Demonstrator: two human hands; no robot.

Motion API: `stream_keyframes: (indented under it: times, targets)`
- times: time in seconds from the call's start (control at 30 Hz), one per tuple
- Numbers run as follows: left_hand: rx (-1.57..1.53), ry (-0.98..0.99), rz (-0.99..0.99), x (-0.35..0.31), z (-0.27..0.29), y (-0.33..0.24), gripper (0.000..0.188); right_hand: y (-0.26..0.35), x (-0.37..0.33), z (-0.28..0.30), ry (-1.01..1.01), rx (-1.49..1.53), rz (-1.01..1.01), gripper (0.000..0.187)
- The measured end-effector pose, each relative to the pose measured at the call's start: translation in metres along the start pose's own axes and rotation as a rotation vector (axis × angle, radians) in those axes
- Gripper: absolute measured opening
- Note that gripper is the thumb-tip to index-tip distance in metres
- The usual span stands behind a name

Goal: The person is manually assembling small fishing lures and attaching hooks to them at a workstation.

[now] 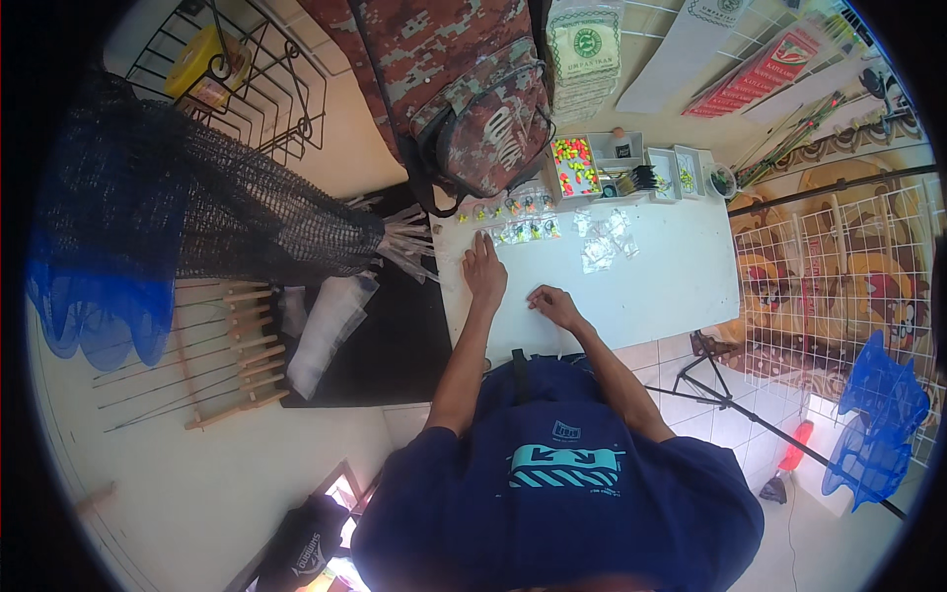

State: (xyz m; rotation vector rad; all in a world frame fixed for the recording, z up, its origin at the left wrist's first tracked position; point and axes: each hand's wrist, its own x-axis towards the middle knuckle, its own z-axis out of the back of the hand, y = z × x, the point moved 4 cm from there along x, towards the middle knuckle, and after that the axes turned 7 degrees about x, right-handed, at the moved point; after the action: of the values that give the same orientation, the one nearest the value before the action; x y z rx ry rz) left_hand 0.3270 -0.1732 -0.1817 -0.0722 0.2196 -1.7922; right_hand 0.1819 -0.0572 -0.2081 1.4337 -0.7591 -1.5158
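Observation:
My left hand (pixel 484 272) lies on the white table (pixel 631 296), fingers stretched out and pointing at the near edge of the small clear packets. These packets (pixel 533 232) lie in rows and hold small yellow, orange and dark pieces. To the right, close to the table's front edge, my right hand (pixel 557 307) has its fingers curled in a pinch. Whatever is in them, if anything, is too small to make out. Several flat clear plastic bags (pixel 604 242) are spread farther right, touching neither hand.
Along the back stand a box of bright coloured beads (pixel 576 166), white trays (pixel 674 178) and a round cup (pixel 722 181). A camouflage backpack (pixel 490 128) hangs behind the table. Black netting (pixel 266 192) hangs at the left; a black tripod (pixel 725 395) stands at the right.

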Motion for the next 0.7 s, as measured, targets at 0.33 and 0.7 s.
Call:
stream_keyframes:
  times: [0.33,0.7]
  targets:
    - [-0.066,0.005,0.022,-0.013,0.01,-0.009,0.06,-0.007,-0.005,-0.001,-0.103,0.086,0.033,0.015]
    - [-0.125,0.199,-0.153,-0.09,-0.015,-0.009,0.069,-0.039,-0.045,0.102,-1.185,-0.191,0.096,0.016]
